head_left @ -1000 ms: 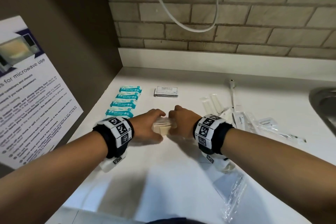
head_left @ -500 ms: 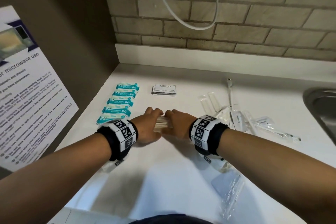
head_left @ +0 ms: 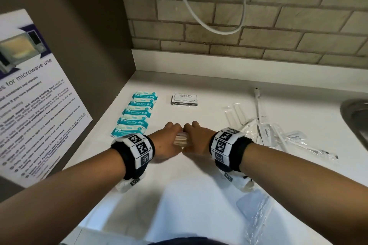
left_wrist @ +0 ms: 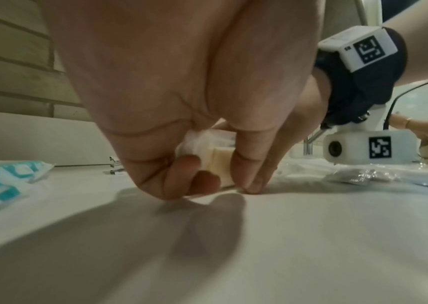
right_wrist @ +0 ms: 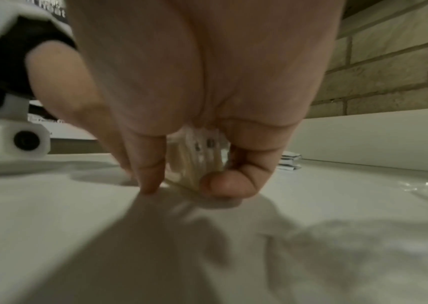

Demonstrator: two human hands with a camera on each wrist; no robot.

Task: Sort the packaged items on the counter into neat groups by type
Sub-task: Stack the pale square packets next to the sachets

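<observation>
Cream wrapped bars (head_left: 180,139) | centre frame, on counter (head_left: 199,195) | left hand (head_left: 166,143), right hand (head_left: 196,141) both gripping stack | teal wipes (head_left: 137,113) upper left

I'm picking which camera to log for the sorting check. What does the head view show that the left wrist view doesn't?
Only the head view shows the whole row of five teal wipe packs, the shampoo sachets, the loose clear-wrapped items and the sink rim. Only the left wrist view shows the left hand's fingers curled round the cream packets' end, low on the counter. Both show both hands gripping that stack.
</observation>
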